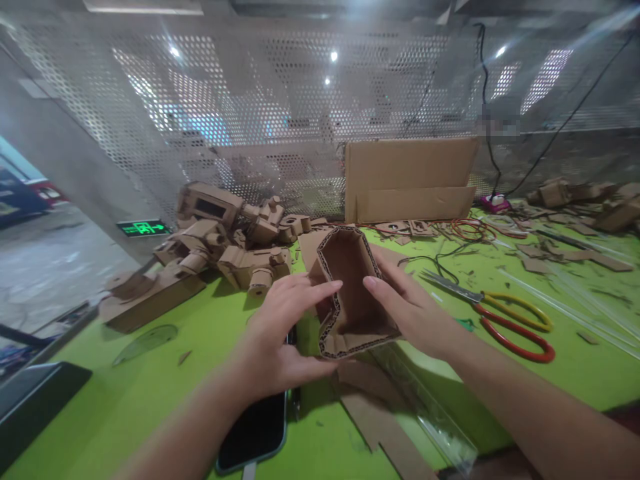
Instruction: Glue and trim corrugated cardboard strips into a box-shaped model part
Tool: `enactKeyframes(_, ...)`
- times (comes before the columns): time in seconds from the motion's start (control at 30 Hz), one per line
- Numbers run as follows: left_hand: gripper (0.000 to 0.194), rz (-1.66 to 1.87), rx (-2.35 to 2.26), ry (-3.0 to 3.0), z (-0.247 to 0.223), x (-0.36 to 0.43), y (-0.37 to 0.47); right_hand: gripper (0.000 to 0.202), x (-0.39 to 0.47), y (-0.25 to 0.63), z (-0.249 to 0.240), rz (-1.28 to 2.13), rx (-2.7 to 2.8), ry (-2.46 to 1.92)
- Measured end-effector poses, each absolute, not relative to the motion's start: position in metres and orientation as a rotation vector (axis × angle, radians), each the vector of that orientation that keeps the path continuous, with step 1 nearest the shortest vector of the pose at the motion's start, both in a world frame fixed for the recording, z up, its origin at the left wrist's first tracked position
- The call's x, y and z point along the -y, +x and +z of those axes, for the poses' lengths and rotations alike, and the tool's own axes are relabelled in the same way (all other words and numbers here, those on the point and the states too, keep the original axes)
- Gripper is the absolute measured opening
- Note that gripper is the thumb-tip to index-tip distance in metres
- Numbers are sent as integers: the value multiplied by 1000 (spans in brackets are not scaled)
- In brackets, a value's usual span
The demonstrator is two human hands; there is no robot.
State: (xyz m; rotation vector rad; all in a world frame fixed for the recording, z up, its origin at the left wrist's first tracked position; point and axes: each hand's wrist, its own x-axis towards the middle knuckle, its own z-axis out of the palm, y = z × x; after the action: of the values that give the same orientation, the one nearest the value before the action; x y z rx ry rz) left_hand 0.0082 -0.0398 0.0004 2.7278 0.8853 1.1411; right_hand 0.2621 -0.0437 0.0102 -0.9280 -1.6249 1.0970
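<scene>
Between my two hands is a hollow cardboard piece (356,283), a folded shell with an angular outline, its open side facing me and its corrugated edges showing. My left hand (285,333) grips it from the left, thumb below near the bottom corner and a finger over the left rim. On the right, my right hand (410,300) holds the wall, with the thumb on the rim and the other fingers behind, partly hidden. Scissors (493,313) with one yellow and one red handle lie to the right of my right hand. Under the piece lie flat cardboard strips (375,413).
Several built cardboard models (200,233) crowd the back left of the green table (165,400). A phone (255,430) lies below my left hand. A cardboard panel (410,177) leans on the perforated metal screen (280,87). Scraps, cables (473,230) and clear rods (565,307) cover the right.
</scene>
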Motion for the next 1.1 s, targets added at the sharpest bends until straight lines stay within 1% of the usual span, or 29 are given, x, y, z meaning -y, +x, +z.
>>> enactKeyframes(0.17,83,1023,-968,2650,-3,40,9,63,41,263,4,1067,1581,-1019)
enactKeyframes(0.27,85,972,-1013,2602,-2,41,13,65,40,263,2,1090,1514,-1082)
enactKeyframes(0.43,87,946,-946,2537,-2,40,18,70,42,263,3,1066,1552,-1121)
enactKeyframes(0.6,96,934,-892,2508,-8,39,19,71,42,265,5,949,1599,-1209)
enactKeyframes(0.8,96,972,-869,2523,-8,39,19,63,40,265,5,820,1647,-1185)
enactKeyframes(0.97,97,988,-890,2516,-8,38,19,52,39,266,8,687,1781,-1146)
enactKeyframes(1.1,95,1021,-891,2524,-7,36,17,51,40,268,8,643,1808,-1178)
